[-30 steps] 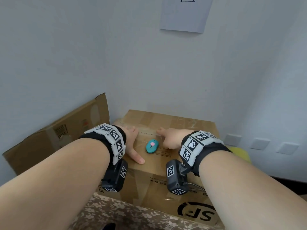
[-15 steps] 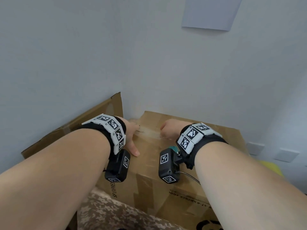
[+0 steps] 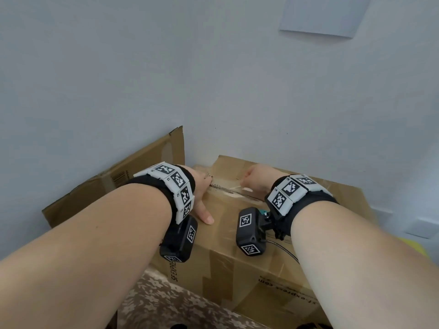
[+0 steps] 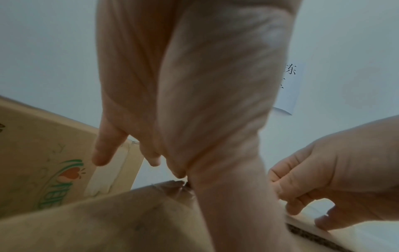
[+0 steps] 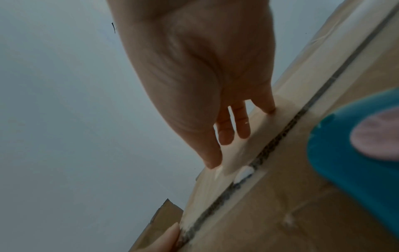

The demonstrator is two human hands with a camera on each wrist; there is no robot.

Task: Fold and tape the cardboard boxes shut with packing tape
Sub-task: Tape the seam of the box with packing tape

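Note:
A brown cardboard box (image 3: 237, 257) printed "SF EXPRESS" stands against the wall with its top flaps folded down. Clear tape (image 5: 244, 153) lies along the dark centre seam (image 3: 228, 189). My left hand (image 3: 202, 193) rests at the seam's left end, thumb flat on the near flap and fingers pointing down over the far side (image 4: 103, 150). My right hand (image 3: 256, 179) has its fingertips (image 5: 224, 136) and thumb pressing on the tape strip just beyond the seam. A teal cutter (image 5: 356, 153) with a pink button lies on the box top under my right wrist.
A second cardboard box (image 3: 118, 186) with green and red print (image 4: 54, 162) leans open at the left against the wall. A floral cloth (image 3: 178, 305) lies below the box front. A paper sheet (image 3: 320, 15) hangs on the wall; wall sockets (image 3: 425, 224) sit low at right.
Both hands have moved farther across the box top to the seam. The right hand's pointing finger has tucked in. The cutter has slipped from the head view under my right wrist.

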